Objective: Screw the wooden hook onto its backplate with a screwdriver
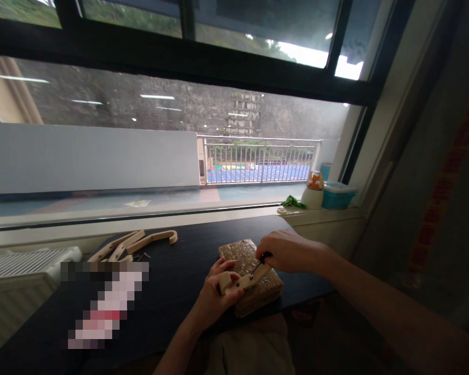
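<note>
My left hand [218, 292] is closed around one end of a pale wooden hook-shaped piece [249, 281], which has dark round spots like holes or screw heads along it. The piece rests on a thick brown block [238, 252] with a rough, shiny surface. My right hand [279, 250] grips the black handle of a screwdriver [264, 257]. Its thin shaft slants down to the wooden piece, and the tip appears to touch it. My fingers partly cover the handle.
Several similar curved wooden pieces [131, 245] lie at the table's left, with small screws [144, 256] beside them. A white radiator [31, 265] stands left of the dark table [180, 302]. A teal box [338, 197], a white container [311, 198] and a green cloth [293, 202] sit on the windowsill.
</note>
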Available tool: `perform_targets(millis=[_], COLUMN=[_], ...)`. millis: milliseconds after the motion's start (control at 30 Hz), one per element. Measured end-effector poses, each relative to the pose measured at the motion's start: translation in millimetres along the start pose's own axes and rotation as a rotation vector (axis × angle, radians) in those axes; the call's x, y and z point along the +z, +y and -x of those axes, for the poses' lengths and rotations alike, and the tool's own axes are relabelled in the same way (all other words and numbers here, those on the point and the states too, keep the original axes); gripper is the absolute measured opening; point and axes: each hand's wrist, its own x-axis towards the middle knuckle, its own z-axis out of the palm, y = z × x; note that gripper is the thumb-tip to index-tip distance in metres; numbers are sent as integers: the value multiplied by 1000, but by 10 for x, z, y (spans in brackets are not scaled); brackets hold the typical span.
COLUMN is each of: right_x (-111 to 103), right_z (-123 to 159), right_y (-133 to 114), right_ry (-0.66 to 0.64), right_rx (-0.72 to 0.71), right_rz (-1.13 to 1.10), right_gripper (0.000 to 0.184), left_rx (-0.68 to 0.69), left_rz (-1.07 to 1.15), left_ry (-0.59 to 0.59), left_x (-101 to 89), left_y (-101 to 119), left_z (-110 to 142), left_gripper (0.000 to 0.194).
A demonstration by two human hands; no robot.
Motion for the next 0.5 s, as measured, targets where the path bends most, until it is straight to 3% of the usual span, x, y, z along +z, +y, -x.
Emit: perform_targets(millis=[500], right_x=[-41], right_z=[-40], right_y=[-73], right_ry=[-56], right_rx=[-1], right_rz=[105], right_gripper=[30], left_rx=[4], left_rz=[0], left_ry=[7], left_x=[-4], left_y=[2], left_z=[5], left_gripper=[18])
